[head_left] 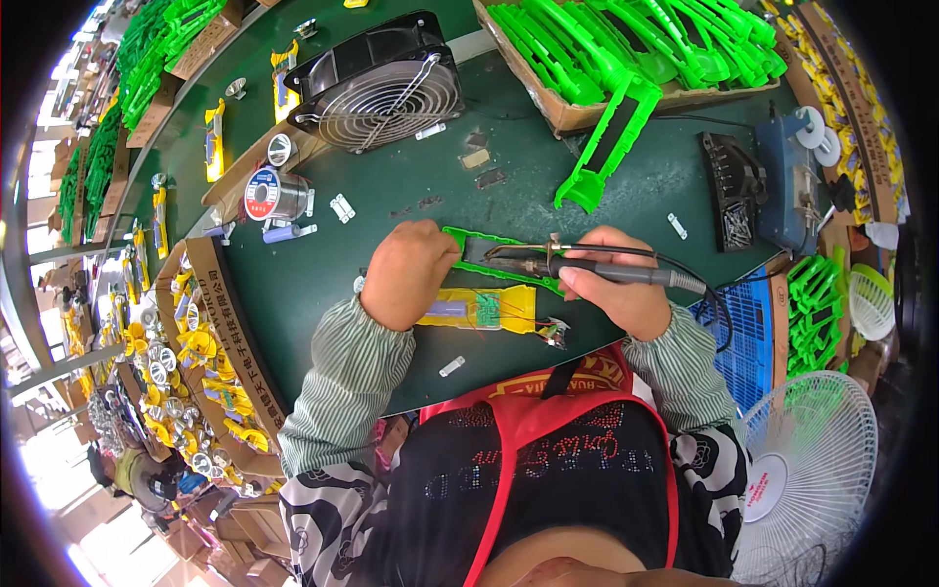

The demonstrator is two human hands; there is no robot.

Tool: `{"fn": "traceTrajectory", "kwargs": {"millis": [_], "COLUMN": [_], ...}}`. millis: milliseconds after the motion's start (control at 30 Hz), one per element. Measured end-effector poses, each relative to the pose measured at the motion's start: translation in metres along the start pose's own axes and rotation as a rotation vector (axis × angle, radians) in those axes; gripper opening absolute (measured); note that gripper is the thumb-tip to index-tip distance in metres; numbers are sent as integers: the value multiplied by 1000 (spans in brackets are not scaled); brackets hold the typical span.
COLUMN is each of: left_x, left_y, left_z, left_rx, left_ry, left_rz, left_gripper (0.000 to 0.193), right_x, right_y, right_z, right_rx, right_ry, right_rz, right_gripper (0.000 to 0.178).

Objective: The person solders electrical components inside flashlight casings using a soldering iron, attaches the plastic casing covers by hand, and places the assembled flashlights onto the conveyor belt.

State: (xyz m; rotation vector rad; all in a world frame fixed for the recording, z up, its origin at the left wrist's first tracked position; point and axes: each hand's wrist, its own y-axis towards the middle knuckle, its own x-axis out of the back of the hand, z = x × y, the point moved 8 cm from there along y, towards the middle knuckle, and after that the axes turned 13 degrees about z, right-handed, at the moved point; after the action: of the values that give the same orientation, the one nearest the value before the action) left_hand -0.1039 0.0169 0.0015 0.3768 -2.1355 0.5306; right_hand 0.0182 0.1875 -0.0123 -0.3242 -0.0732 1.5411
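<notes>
My right hand grips a soldering iron by its dark handle, the metal tip pointing left over a green plastic part. My left hand is closed and presses down on the left end of that green part and a yellow plastic piece. The yellow piece carries a small green circuit board with thin wires running to the right. All of this lies on the dark green workbench just in front of me.
A black fan stands at the back. A cardboard box of green plastic parts sits behind right, a solder spool left, a blue soldering station right. Boxes of yellow parts lie left; a white fan stands lower right.
</notes>
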Motion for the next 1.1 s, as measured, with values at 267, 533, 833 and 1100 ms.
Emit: {"fn": "traceTrajectory", "kwargs": {"millis": [267, 533, 833, 1100], "left_x": [-4, -4, -7, -6], "left_y": [11, 11, 11, 10], "left_z": [2, 1, 3, 3], "left_rx": [-25, 11, 70, 63], "left_ry": [74, 70, 76, 77], "left_rz": [98, 87, 117, 104], "left_gripper": [9, 10, 9, 9], "right_x": [-6, -7, -10, -11], "right_y": [22, 27, 30, 32], "right_z": [-2, 3, 3, 1], "right_rx": [-61, -87, -119, -88], "right_ry": [8, -103, -161, -82], "right_rz": [77, 88, 116, 113], "right_gripper": [18, 16, 15, 15]}}
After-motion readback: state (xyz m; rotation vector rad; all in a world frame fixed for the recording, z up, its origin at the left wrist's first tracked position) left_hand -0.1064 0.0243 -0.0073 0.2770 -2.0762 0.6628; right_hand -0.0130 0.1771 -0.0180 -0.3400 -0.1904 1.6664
